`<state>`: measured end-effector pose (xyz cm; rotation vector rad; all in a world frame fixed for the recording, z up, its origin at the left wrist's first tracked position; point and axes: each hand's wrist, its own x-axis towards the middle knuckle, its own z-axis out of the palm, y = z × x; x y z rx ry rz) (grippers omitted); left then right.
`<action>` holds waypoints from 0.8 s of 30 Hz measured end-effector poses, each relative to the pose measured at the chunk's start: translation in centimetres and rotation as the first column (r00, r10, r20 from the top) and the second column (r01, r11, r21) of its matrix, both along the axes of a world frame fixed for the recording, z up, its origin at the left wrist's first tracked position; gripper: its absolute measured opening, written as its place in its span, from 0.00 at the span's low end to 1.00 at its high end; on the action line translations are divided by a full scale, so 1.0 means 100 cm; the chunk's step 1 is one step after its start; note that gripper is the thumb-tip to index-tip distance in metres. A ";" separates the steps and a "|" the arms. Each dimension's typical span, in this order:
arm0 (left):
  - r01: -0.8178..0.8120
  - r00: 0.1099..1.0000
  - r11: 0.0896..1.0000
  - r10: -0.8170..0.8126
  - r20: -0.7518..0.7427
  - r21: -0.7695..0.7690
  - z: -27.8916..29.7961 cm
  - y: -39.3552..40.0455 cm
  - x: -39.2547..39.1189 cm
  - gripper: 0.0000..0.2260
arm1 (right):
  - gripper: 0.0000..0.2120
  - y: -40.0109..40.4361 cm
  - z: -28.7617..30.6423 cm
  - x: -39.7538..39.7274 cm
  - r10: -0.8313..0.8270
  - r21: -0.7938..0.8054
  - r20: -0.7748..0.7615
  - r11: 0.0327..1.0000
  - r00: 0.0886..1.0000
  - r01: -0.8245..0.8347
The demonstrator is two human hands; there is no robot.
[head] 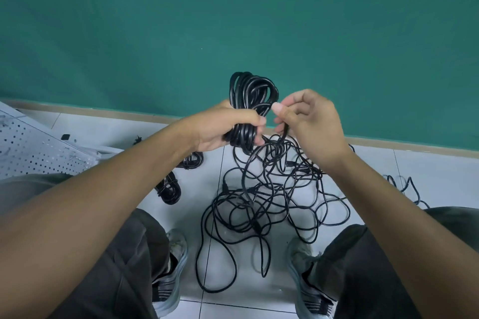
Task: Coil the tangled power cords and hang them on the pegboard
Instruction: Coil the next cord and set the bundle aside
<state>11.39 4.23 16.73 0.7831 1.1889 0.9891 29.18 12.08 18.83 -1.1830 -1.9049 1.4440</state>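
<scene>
Our two forearms frame the view. Left hand (228, 128) grips one half-wound coil (252, 101) at its waist; right hand (307, 122) pinches the loose strand (284, 132) rising from the tangle (269, 204) on the floor. We judge winding is underway; next, another loop laid in. Two finished bundles (169, 189) lie left, near one pegboard (33, 147).

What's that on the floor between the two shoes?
In the head view, a tangled pile of black cords lies on the white tiled floor between the left shoe and the right shoe.
</scene>
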 end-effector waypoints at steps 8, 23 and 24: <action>-0.201 0.971 0.978 0.207 0.117 -0.056 0.003 0.003 -0.007 0.06 | 0.03 -0.007 -0.014 -0.003 -0.005 -0.097 -0.086 0.995 0.996 -0.003; -0.052 0.999 0.998 0.052 0.010 -0.036 0.006 -0.002 0.016 0.08 | 0.02 0.007 0.003 -0.011 -0.177 0.088 -0.143 0.978 0.974 0.191; -0.049 0.999 0.998 0.049 0.001 -0.031 0.007 -0.002 0.016 0.09 | 0.02 0.007 0.003 -0.011 -0.179 0.097 -0.132 0.976 0.975 0.193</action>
